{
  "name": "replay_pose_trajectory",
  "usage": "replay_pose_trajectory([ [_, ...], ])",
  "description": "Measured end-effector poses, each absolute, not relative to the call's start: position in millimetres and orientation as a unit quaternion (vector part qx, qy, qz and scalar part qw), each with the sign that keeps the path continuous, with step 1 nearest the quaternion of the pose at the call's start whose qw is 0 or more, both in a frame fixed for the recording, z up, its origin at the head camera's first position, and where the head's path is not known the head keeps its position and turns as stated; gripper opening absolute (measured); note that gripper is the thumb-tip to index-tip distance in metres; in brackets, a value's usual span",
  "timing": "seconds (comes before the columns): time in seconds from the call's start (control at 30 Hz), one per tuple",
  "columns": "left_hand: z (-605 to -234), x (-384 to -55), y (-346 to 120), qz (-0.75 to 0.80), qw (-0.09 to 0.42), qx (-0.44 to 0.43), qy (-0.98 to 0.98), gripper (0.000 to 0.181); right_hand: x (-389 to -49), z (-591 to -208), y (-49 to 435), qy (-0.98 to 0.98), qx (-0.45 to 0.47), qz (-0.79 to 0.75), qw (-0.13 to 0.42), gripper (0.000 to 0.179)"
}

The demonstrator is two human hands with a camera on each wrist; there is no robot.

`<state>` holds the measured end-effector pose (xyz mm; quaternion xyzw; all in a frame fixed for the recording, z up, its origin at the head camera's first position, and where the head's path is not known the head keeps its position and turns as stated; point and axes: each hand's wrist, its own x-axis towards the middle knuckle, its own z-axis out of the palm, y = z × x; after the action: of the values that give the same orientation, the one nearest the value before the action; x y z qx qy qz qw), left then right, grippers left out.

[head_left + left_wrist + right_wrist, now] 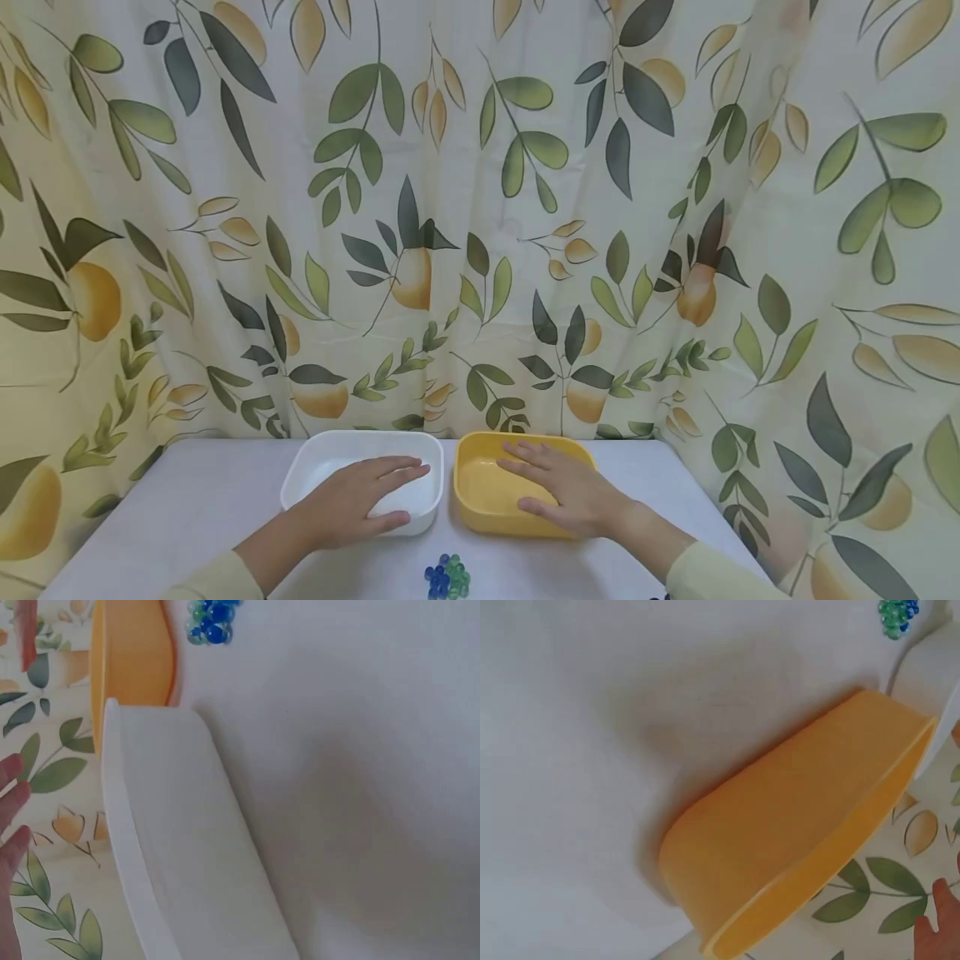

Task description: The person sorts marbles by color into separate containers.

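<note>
With nothing held in either grip, the left hand (pixel 348 500) and right hand (pixel 566 493) are spread above the white box (pixel 330 452) and yellow box (pixel 491 521). Blue and green beads (pixel 447 575) are clustered on the worktop (pixel 135 533) at six o'clock from the boxes; being round, they could be scattered by a brushing sleeve (pixel 217 580).

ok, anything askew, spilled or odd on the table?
Nothing stands out: white tub and yellow tub upright side by side, blue and green marbles bunched in front. Only a small dark thing at the head view's bottom edge, by the right sleeve, is too cut off to identify.
</note>
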<state>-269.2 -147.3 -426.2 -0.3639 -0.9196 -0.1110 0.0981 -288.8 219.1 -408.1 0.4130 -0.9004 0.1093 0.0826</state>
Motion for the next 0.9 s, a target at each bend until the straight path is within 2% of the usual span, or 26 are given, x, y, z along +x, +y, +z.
replay_pose_trajectory([
  [0.2,-427,-262,-148,-0.136,0.119,-0.357,-0.916,0.056,-285,-409,229,-0.9,0.4,0.115,0.13,0.057],
  [0.4,-433,-255,-151,-0.16,0.165,-0.358,-0.905,0.054,-281,-414,239,-0.907,0.372,0.139,0.138,0.052],
  [0.67,-442,-249,-152,-0.193,0.145,-0.328,-0.913,0.055,-274,-420,253,-0.92,0.327,0.164,0.141,0.046],
  [0.9,-448,-245,-153,-0.234,0.145,-0.334,-0.901,0.048,-271,-424,260,-0.934,0.275,0.191,0.127,0.046],
])
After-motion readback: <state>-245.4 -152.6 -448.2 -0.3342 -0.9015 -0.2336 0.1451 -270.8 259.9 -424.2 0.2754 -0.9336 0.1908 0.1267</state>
